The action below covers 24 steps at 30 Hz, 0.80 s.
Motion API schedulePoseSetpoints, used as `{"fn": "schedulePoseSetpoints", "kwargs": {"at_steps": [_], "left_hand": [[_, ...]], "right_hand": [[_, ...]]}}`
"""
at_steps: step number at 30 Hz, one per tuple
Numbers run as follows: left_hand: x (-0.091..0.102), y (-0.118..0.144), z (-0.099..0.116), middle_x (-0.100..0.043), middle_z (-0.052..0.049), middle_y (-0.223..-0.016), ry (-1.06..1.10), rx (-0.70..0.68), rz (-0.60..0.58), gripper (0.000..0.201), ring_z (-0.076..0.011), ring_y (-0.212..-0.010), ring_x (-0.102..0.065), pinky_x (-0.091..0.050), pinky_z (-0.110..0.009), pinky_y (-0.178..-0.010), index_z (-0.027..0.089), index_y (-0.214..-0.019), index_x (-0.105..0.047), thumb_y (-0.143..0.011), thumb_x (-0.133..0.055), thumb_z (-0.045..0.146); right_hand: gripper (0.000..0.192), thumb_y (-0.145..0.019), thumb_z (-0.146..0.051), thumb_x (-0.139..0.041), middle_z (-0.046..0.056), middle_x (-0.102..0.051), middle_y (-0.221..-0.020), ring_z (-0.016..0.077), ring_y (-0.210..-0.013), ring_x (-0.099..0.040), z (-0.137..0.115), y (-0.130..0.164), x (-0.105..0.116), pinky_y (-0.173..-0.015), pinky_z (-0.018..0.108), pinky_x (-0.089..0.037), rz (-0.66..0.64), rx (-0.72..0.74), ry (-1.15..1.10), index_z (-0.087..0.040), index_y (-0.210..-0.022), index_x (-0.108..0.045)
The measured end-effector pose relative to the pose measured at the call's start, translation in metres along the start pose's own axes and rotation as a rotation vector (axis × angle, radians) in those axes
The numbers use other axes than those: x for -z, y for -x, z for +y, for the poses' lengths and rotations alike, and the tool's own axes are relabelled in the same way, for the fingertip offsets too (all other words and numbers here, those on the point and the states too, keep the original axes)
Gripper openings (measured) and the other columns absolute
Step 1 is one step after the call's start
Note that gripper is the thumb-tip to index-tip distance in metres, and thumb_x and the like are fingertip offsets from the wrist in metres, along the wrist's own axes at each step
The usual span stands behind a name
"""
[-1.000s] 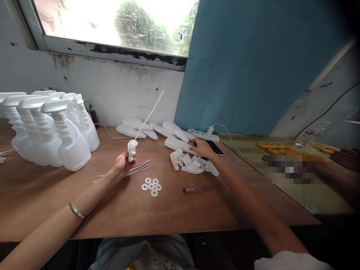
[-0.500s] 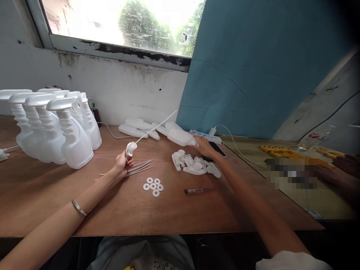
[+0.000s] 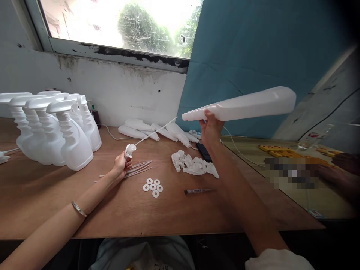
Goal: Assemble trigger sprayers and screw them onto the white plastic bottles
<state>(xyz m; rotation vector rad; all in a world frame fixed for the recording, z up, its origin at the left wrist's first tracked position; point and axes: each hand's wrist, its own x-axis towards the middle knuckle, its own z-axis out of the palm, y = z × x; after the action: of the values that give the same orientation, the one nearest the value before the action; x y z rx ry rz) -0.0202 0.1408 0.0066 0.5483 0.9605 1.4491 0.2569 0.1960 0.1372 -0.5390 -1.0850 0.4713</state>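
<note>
My left hand [image 3: 121, 164] is closed round a white spray nozzle head [image 3: 129, 150], whose thin dip tube [image 3: 157, 131] points up and to the right. My right hand [image 3: 211, 129] grips a white plastic bottle [image 3: 247, 105] near its neck, raised above the table; the bottle lies nearly level, mouth to the left, base to the right. Below my left hand are several thin white tubes [image 3: 139, 168]. White washers [image 3: 152, 186] lie in a small group in front. A pile of white spray heads [image 3: 191, 164] sits below my right hand.
Several assembled spray bottles [image 3: 75, 138] stand at the left. More bare bottles [image 3: 137, 123] lie by the wall. A screwdriver [image 3: 198, 191], a dark phone [image 3: 204, 152] and a white cable [image 3: 233, 140] are on the right. Another person's hand [image 3: 344, 163] shows over yellow parts [image 3: 281, 152] at far right.
My right hand has lifted a bottle off the group by the wall, up and to the right. My left hand stays nearly still with the spray head.
</note>
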Motion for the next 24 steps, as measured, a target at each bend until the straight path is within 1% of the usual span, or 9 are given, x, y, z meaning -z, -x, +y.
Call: {"fn": "schedulePoseSetpoints", "kwargs": {"at_steps": [3, 6, 11, 15, 19, 22, 24], "left_hand": [[0.001, -0.001, -0.001, -0.031, 0.008, -0.043, -0.012, -0.003, -0.002, 0.025, -0.0021, -0.027, -0.023, -0.017, -0.013, -0.032, 0.017, -0.065, -0.036, -0.089, -0.033, 0.022], [0.002, -0.002, -0.002, -0.031, 0.009, -0.044, -0.021, -0.01, 0.002, 0.025, -0.002, -0.028, -0.022, -0.016, -0.013, -0.032, 0.017, -0.064, -0.035, -0.088, -0.037, 0.024], [0.002, -0.002, -0.003, -0.032, 0.008, -0.044, -0.038, -0.022, 0.008, 0.025, -0.0025, -0.029, -0.021, -0.016, -0.014, -0.032, 0.017, -0.065, -0.036, -0.088, -0.036, 0.024], [0.003, -0.003, -0.002, -0.03, 0.009, -0.046, -0.049, -0.012, 0.031, 0.027, -0.0019, -0.03, -0.021, -0.015, -0.014, -0.032, 0.016, -0.065, -0.037, -0.09, -0.037, 0.027], [0.004, -0.005, -0.001, -0.03, 0.009, -0.049, -0.055, 0.002, 0.071, 0.029, -0.0015, -0.034, -0.021, -0.017, -0.015, -0.032, 0.013, -0.069, -0.044, -0.091, -0.041, 0.033], [0.004, -0.006, -0.001, -0.032, 0.009, -0.051, -0.056, -0.008, 0.095, 0.03, -0.0013, -0.035, -0.021, -0.018, -0.015, -0.032, 0.012, -0.073, -0.047, -0.091, -0.041, 0.035], [0.003, -0.006, -0.001, -0.032, 0.009, -0.051, -0.055, -0.015, 0.102, 0.03, -0.0012, -0.035, -0.02, -0.017, -0.015, -0.032, 0.012, -0.073, -0.048, -0.091, -0.04, 0.035]], "right_hand": [[0.039, -0.067, -0.035, -0.058, 0.004, -0.048, -0.107, 0.0209, -0.108, -0.05, -0.008, 0.007, -0.005, -0.078, 0.034, -0.052, 0.027, -0.013, -0.058, -0.025, -0.102, -0.044], [0.036, -0.067, -0.036, -0.056, 0.004, -0.048, -0.107, 0.0206, -0.107, -0.051, -0.011, 0.009, -0.006, -0.078, 0.033, -0.052, 0.024, -0.034, -0.08, -0.024, -0.1, -0.045], [0.035, -0.063, -0.037, -0.061, 0.0, -0.049, -0.097, 0.0184, -0.102, -0.053, -0.012, 0.015, -0.008, -0.076, 0.031, -0.052, 0.01, -0.101, -0.115, -0.024, -0.093, -0.047], [0.032, -0.061, -0.035, -0.064, -0.001, -0.05, -0.092, 0.0175, -0.1, -0.053, -0.014, 0.03, -0.013, -0.075, 0.03, -0.052, -0.018, -0.148, -0.15, -0.023, -0.087, -0.048], [0.033, -0.059, -0.035, -0.067, -0.002, -0.051, -0.086, 0.0161, -0.092, -0.055, -0.018, 0.043, -0.014, -0.071, 0.028, -0.053, -0.024, -0.225, -0.191, -0.022, -0.082, -0.048], [0.033, -0.057, -0.033, -0.068, -0.003, -0.05, -0.084, 0.0147, -0.087, -0.056, -0.02, 0.045, -0.01, -0.07, 0.028, -0.052, 0.013, -0.234, -0.224, -0.022, -0.081, -0.048], [0.036, -0.055, -0.03, -0.07, -0.003, -0.05, -0.085, 0.0135, -0.084, -0.055, -0.021, 0.042, -0.006, -0.069, 0.027, -0.052, 0.061, -0.214, -0.263, -0.022, -0.083, -0.048]]}}
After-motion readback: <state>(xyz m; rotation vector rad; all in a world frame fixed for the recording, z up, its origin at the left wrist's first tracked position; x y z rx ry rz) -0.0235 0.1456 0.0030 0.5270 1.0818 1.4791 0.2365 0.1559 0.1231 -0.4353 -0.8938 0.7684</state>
